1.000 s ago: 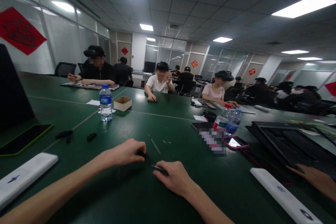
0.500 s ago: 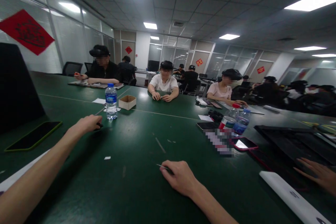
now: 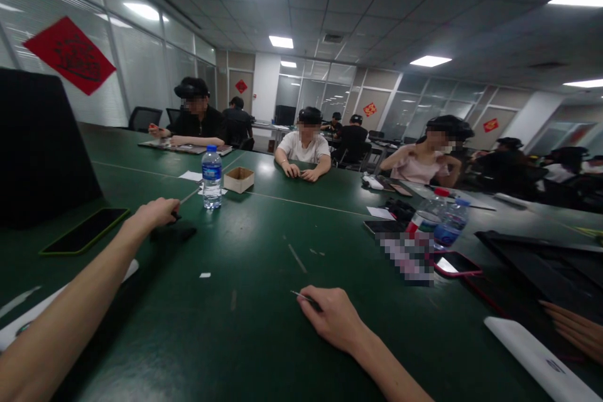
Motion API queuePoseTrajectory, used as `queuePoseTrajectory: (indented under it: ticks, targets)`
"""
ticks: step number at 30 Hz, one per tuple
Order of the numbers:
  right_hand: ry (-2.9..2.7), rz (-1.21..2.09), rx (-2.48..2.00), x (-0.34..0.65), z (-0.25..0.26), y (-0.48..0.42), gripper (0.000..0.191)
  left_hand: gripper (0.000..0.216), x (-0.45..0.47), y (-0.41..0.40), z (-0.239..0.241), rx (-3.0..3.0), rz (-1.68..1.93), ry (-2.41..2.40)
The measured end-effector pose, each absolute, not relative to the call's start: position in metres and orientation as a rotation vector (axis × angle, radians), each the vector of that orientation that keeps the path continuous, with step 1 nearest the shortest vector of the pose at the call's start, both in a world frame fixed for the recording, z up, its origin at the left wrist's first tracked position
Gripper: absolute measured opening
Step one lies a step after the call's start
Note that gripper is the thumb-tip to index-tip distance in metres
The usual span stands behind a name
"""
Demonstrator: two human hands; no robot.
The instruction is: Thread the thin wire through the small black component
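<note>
My left hand is stretched far forward at the left, a little above the green table. Its fingers are closed, and a small dark bit shows beneath them; what it is I cannot make out. A water bottle with a blue cap stands to its right, apart from it. Below the middle of the view, my right hand rests on the table, fingers curled round a slim tool with a thin metal tip. The tip points left; the rest of the tool is mostly hidden in my grip.
An open cardboard box sits beyond the bottle. On the left lie a green-edged phone and a dark screen. To the right are a red-capped bottle, a pink phone, a white bar and another person's hand.
The view has swung slightly left. My left hand has risen and drawn away from the bottle, apart from its shadow. My right hand keeps its grip. A person opposite has turned and raised their arms.
</note>
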State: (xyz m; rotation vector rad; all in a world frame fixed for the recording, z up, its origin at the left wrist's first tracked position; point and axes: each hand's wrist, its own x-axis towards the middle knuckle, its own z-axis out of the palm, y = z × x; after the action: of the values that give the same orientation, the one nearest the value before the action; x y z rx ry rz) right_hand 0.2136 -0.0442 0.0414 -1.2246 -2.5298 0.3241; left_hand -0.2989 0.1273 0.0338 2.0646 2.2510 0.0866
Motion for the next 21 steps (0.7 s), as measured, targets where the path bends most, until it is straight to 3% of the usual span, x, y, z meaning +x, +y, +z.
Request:
queuePoseTrajectory:
  ticks: [21]
  targets:
    - [-2.531,0.351,-1.239,0.213,0.042,-0.044,0.032,0.024,-0.281,0.136,0.030,2.183,0.100,2.100]
